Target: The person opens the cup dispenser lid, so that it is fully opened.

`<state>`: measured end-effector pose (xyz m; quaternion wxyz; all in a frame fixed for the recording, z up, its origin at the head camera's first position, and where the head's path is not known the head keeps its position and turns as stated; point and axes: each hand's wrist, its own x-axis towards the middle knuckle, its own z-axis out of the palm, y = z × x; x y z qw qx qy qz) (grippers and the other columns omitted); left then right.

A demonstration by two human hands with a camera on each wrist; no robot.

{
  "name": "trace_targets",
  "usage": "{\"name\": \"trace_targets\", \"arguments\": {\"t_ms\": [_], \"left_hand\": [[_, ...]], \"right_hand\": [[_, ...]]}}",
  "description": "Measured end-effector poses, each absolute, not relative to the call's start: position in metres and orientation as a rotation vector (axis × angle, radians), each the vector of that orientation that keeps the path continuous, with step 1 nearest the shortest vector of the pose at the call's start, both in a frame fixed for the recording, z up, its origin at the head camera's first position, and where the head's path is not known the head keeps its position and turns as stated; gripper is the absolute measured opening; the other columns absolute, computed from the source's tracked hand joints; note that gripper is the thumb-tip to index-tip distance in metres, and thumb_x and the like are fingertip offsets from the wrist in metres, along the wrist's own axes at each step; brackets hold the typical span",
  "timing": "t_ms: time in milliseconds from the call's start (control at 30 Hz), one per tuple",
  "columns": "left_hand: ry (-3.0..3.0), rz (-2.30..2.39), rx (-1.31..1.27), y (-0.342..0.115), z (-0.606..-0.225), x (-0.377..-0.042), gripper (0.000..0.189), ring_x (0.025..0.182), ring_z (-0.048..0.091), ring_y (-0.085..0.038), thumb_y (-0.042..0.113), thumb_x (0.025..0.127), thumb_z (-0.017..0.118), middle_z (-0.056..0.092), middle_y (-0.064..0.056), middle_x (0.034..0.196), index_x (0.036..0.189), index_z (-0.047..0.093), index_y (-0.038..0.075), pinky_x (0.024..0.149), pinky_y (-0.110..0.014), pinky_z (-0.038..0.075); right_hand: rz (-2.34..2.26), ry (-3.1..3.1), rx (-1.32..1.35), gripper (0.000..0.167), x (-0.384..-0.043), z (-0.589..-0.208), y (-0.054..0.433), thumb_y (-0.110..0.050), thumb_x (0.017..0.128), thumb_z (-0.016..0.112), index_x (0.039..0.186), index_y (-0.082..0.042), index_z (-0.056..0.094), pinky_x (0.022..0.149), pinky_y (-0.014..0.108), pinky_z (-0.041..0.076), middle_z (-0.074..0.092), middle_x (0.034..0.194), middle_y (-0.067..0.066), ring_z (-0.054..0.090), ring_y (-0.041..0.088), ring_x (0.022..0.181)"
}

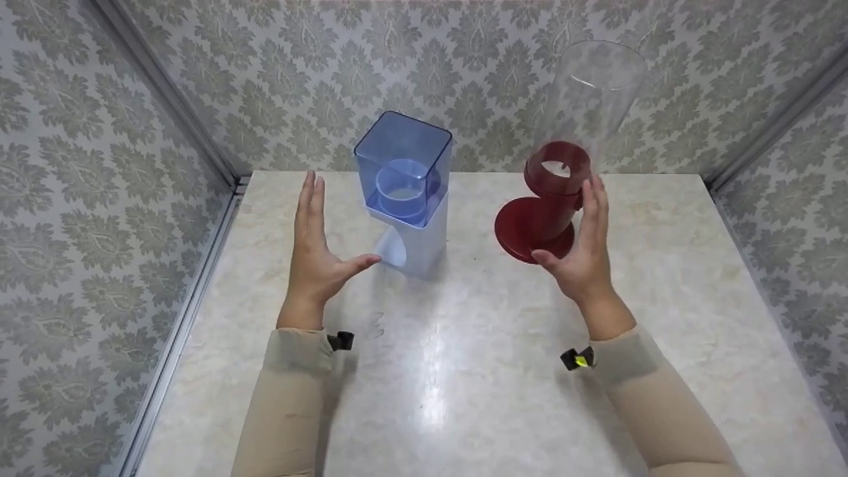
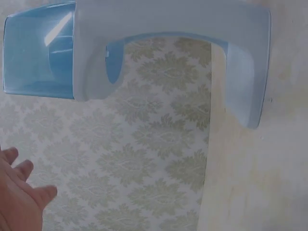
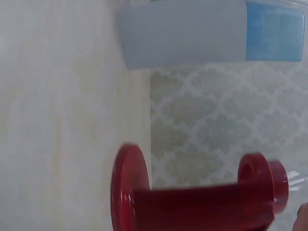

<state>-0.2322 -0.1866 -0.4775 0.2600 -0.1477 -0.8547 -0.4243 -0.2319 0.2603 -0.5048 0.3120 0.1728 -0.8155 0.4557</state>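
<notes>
Left of centre on the table stands a dispenser with a white C-shaped stand [image 1: 427, 245] and a see-through blue square hopper [image 1: 404, 142] on top. My left hand [image 1: 315, 255] is held up at its left side, fingers straight and thumb spread towards the stand. In the left wrist view a gap shows between that hand [image 2: 21, 197] and the dispenser. To the right is a second dispenser, with a red stand [image 1: 515, 228] and a tall clear cylinder [image 1: 596, 93]. My right hand [image 1: 586, 258] is at its right side, fingers straight, thumb overlapping the round base's front edge. Neither hand grips anything.
Both dispensers stand near the back edge of the pale marbled table [image 1: 464, 371]. Patterned wall panels [image 1: 318, 79] close in the back and both sides, with metal rails [image 1: 179, 331] along the corners. A small black device [image 1: 341, 341] sits at each wrist.
</notes>
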Motion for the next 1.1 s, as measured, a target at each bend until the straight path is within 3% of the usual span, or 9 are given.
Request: {"name": "trace_targets", "arguments": {"t_ms": [67, 200, 300, 433, 633, 733, 900, 1100], "left_hand": [[-2.269, -1.239, -0.408, -0.183, -0.48, -0.235, 0.155, 0.178, 0.019, -0.033, 0.103, 0.068, 0.075, 0.017, -0.009, 0.192, 0.182, 0.02, 0.013, 0.143, -0.067, 0.021], [-2.187, -1.467, -0.397, -0.179, -0.486, -0.244, 0.147, 0.176, 0.025, -0.031, 0.094, 0.075, 0.08, 0.022, -0.011, 0.19, 0.181, 0.021, 0.011, 0.144, -0.057, 0.025], [-2.098, -1.655, -0.407, -0.178, -0.49, -0.255, 0.125, 0.173, 0.032, -0.03, 0.067, 0.088, 0.089, 0.029, -0.012, 0.187, 0.18, 0.027, 0.009, 0.142, -0.053, 0.031], [-1.994, -1.853, -0.438, -0.178, -0.491, -0.271, 0.101, 0.17, 0.037, -0.031, 0.026, 0.088, 0.082, 0.038, -0.013, 0.182, 0.175, 0.035, 0.005, 0.141, -0.051, 0.035], [-1.982, -2.022, -0.446, -0.168, -0.493, -0.286, 0.092, 0.17, 0.039, -0.035, 0.008, 0.092, 0.082, 0.042, -0.02, 0.18, 0.172, 0.039, -0.003, 0.14, -0.044, 0.036], [-2.028, -2.014, -0.431, -0.162, -0.498, -0.289, 0.088, 0.167, 0.045, -0.039, 0.006, 0.093, 0.083, 0.047, -0.025, 0.177, 0.17, 0.042, -0.007, 0.138, -0.041, 0.039], [-2.092, -1.966, -0.36, -0.151, -0.505, -0.289, 0.072, 0.153, 0.061, -0.047, 0.004, 0.096, 0.082, 0.06, -0.031, 0.163, 0.159, 0.054, -0.013, 0.126, -0.037, 0.052], [-2.068, -1.873, -0.232, -0.148, -0.502, -0.283, 0.053, 0.134, 0.074, -0.047, 0.002, 0.095, 0.082, 0.073, -0.032, 0.145, 0.145, 0.069, -0.012, 0.109, -0.029, 0.063]], "right_hand": [[1.244, -2.12, 0.511, 0.126, -0.233, -0.51, 0.247, -0.071, 0.087, 0.085, 0.179, -0.012, 0.024, 0.137, 0.066, 0.035, 0.019, 0.189, 0.011, 0.017, 0.031, 0.176], [1.308, -2.146, 0.535, 0.139, -0.229, -0.511, 0.21, -0.091, 0.083, 0.076, 0.177, -0.002, 0.024, 0.136, 0.071, 0.034, 0.023, 0.187, 0.018, 0.023, 0.034, 0.173], [1.405, -2.192, 0.526, 0.149, -0.23, -0.515, 0.183, -0.1, 0.078, 0.071, 0.178, -0.001, 0.022, 0.141, 0.066, 0.027, 0.023, 0.188, 0.018, 0.021, 0.034, 0.175], [1.638, -2.186, 0.486, 0.151, -0.241, -0.52, 0.147, -0.095, 0.075, 0.079, 0.18, -0.005, 0.019, 0.143, 0.06, 0.026, 0.022, 0.188, 0.016, 0.021, 0.034, 0.176], [1.862, -2.14, 0.401, 0.16, -0.258, -0.531, 0.101, -0.086, 0.069, 0.092, 0.18, -0.003, 0.012, 0.144, 0.053, 0.028, 0.023, 0.188, 0.017, 0.023, 0.035, 0.176], [1.848, -2.175, 0.349, 0.151, -0.263, -0.532, 0.086, -0.07, 0.074, 0.099, 0.179, -0.002, 0.015, 0.142, 0.055, 0.031, 0.029, 0.185, 0.02, 0.03, 0.038, 0.172], [1.754, -2.191, 0.257, 0.117, -0.266, -0.526, 0.074, -0.035, 0.08, 0.106, 0.171, -0.003, 0.038, 0.132, 0.052, 0.048, 0.044, 0.171, 0.02, 0.05, 0.036, 0.155], [1.72, -2.207, 0.248, 0.101, -0.267, -0.52, 0.071, -0.032, 0.085, 0.101, 0.166, -0.003, 0.048, 0.116, 0.057, 0.058, 0.048, 0.165, 0.021, 0.055, 0.04, 0.142]]}}
